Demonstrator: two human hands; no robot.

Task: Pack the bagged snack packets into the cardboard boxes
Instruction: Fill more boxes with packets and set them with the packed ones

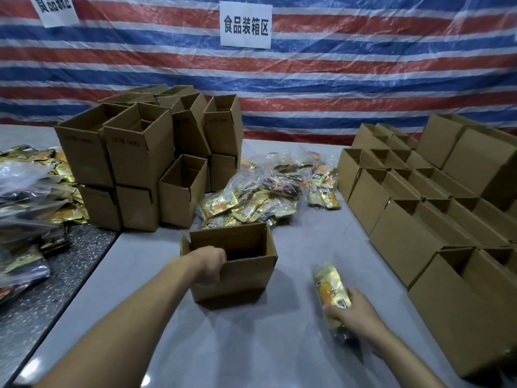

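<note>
An open cardboard box (246, 275) stands on the grey table in front of me, its inside dark. My left hand (209, 266) grips the box's near left rim, fingers curled over the edge. To the right, my right hand (354, 310) holds a clear bag of yellow-gold snack packets (331, 289) just above the table, a little apart from the box. A loose pile of bagged gold snack packets (268, 194) lies behind the box.
Stacked open boxes (140, 161) rise at the back left. Rows of open boxes (436, 208) fill the right side. More bagged packets (30, 191) lie on the dark speckled counter at left. A striped tarp hangs behind with a paper sign (246, 25).
</note>
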